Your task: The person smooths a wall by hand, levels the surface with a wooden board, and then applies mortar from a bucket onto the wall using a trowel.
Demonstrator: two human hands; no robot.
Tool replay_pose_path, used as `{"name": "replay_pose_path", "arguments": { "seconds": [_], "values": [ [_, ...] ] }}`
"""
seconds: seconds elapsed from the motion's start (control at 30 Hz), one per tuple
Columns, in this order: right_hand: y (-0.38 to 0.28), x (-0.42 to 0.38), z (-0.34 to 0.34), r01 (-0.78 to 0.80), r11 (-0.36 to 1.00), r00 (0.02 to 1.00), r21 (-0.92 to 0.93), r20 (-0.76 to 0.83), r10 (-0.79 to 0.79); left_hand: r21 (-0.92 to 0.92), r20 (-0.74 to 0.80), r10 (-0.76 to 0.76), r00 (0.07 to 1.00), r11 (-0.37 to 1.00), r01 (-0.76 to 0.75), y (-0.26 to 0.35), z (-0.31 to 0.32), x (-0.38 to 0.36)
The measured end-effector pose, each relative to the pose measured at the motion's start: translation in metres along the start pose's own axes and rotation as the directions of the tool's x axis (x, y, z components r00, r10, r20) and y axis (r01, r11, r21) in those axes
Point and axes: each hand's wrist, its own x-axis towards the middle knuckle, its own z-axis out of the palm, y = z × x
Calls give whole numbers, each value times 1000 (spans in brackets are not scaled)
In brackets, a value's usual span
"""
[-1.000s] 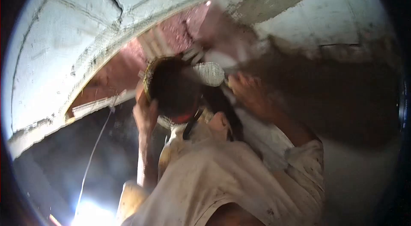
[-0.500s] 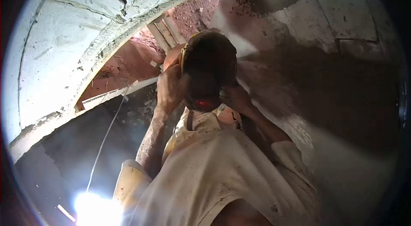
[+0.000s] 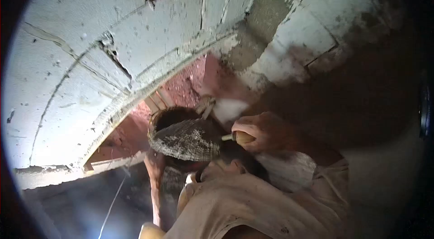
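Note:
My right hand (image 3: 260,130) is closed round the wooden handle of a trowel (image 3: 245,137), whose pale shank points left. The trowel's grey, mortar-speckled blade (image 3: 187,141) lies across the opening of a dark round bowl (image 3: 174,114). At the bowl's left side, my left hand (image 3: 155,160) holds it from below, with its fingers mostly hidden. Below the bowl is my light, stained shirt (image 3: 266,198).
A pale curved wall edge (image 3: 113,105) arches across the upper left, with reddish rubble (image 3: 185,83) beneath it. A rough plastered wall (image 3: 294,44) stands at the upper right. A thin wire (image 3: 113,203) hangs at the lower left, beside bright glare.
The view has shifted, showing more wall. My right hand has left the bowl's side and now grips the trowel. The bowl has tilted and sits lower left, with my left hand at its underside.

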Motion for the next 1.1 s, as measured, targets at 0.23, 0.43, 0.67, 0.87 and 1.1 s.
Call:
{"name": "replay_pose_path", "arguments": {
  "seconds": [0.23,0.43,0.67,0.87,1.1],
  "values": [
    [-54,3,-129,181,919,958,350,147,-245,-35,-204,-88,975,996,83,-9,-33,-27],
    [118,-18,-219,-374,894,747,248,-491,449,188,-314,-116,942,965,182,-15,-58,-50],
    [-12,-146,-312,-529,825,403,-199,-915,37,297,-310,-165,936,919,260,-48,-57,-49],
    [30,-122,-127,-507,855,748,-108,-549,374,218,-238,-187,953,946,240,-38,-27,-61],
    [108,-67,161,-340,889,932,-307,-237,275,283,-130,-4,991,958,41,6,19,-82]
  ]
}}
